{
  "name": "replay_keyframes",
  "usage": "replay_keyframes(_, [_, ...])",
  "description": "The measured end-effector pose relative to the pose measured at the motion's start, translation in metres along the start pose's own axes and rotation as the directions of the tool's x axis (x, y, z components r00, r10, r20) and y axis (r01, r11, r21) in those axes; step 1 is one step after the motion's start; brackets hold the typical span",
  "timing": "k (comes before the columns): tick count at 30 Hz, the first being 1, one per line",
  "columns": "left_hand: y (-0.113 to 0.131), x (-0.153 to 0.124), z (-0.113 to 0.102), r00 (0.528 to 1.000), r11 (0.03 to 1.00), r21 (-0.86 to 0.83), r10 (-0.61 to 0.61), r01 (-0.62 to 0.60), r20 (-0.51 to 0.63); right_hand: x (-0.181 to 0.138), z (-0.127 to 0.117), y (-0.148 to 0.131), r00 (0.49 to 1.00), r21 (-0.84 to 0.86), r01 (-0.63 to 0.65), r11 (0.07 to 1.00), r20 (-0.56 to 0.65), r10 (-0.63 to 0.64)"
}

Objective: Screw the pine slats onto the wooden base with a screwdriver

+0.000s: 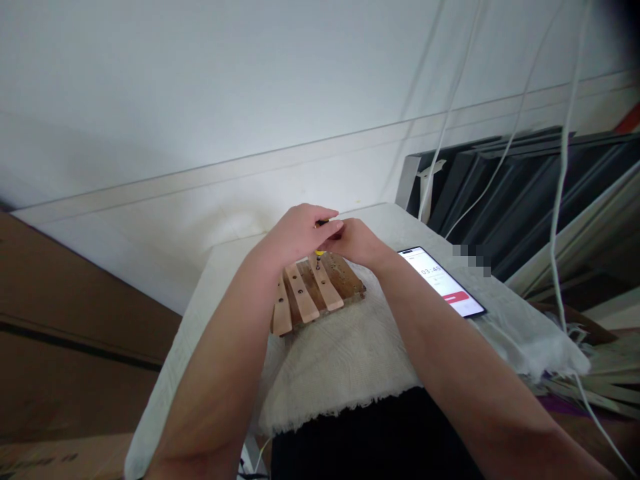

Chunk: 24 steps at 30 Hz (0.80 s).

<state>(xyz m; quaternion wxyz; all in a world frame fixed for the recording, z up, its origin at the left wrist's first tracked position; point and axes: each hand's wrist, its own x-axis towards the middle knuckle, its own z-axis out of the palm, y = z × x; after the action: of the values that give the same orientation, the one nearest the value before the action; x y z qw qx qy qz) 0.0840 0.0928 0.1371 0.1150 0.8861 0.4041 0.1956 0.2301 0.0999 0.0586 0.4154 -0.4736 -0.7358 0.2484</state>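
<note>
Over a brown wooden board (350, 283), my left hand (300, 230) and my right hand (357, 240) meet around a screwdriver (319, 253) with a yellow and black handle. The fingers of both hands are closed about its handle, most of which they hide. Its shaft points down at a light wooden strip (327, 291) with dark holes or screws in it. More strips of the same tapered shape, such as a second wooden strip (306, 305) and a third wooden strip (283, 319), lie beside it on the board. My left forearm partly covers the leftmost ones.
The board rests on a table covered with a pale, frayed cloth (340, 360). A phone (467, 303) with a timer on its screen lies right of my right forearm. White cables (557, 227) hang at the right, before dark panels (500, 180). Cardboard (75, 293) stands at left.
</note>
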Motion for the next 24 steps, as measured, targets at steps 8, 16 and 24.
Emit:
replay_keyframes(8, [0.003, 0.000, 0.000, 0.979, 0.987, 0.057, -0.143, 0.153, -0.147, -0.001, -0.002, -0.005, 1.000, -0.087, 0.006, 0.996, 0.024, -0.004])
replay_keyframes(16, [-0.005, -0.008, -0.013, 0.995, 0.994, -0.058, -0.098, 0.096, -0.037, -0.002, -0.002, 0.004, 0.978, 0.182, 0.021, 0.983, 0.201, -0.058])
replay_keyframes(24, [-0.004, -0.005, -0.010, 0.972, 0.981, 0.012, -0.193, 0.196, -0.134, 0.000, 0.003, 0.004, 0.988, 0.099, 0.023, 0.995, 0.151, -0.038])
